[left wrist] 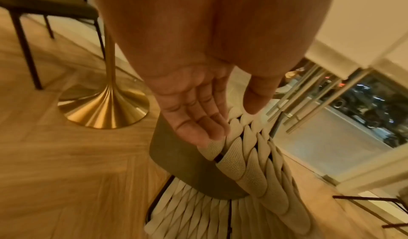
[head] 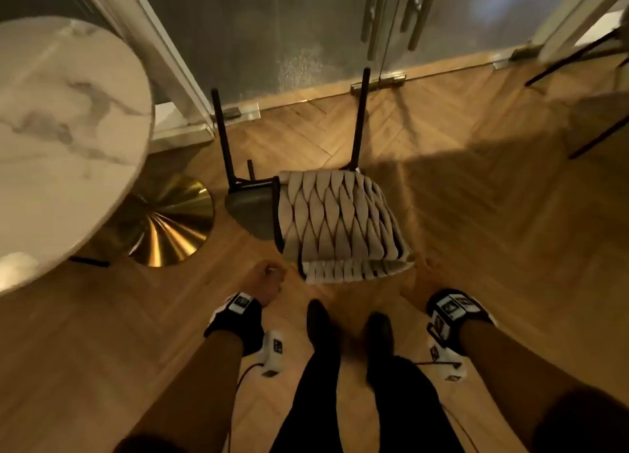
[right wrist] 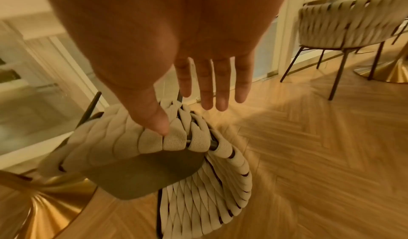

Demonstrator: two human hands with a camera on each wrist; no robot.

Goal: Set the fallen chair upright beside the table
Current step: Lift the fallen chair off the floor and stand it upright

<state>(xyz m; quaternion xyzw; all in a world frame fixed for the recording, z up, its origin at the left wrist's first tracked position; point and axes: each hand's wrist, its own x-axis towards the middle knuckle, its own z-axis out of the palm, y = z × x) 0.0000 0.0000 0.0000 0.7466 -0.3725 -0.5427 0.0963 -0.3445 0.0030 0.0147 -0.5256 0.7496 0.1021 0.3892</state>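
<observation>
The fallen chair [head: 340, 221] lies on the wood floor, its beige woven back toward me and its dark legs [head: 359, 119] pointing at the glass door. My left hand [head: 267, 280] hangs by the near left corner of the woven back, and my right hand [head: 420, 280] by the near right corner. In the left wrist view, my left hand [left wrist: 229, 122] is open with straight fingers [left wrist: 198, 120] over the woven straps [left wrist: 253, 164]. In the right wrist view, my right hand [right wrist: 187, 117] is open too, with its thumb [right wrist: 154, 118] just above the chair [right wrist: 187, 155]. Neither hand holds anything.
The round marble table [head: 68, 129] on a gold trumpet base [head: 170, 221] stands left of the chair. A glass door [head: 306, 27] closes off the far side. Other chairs stand nearby, one behind the table [left wrist: 44, 3] and one at the right [right wrist: 344, 21]. My feet [head: 347, 326] are just behind the chair.
</observation>
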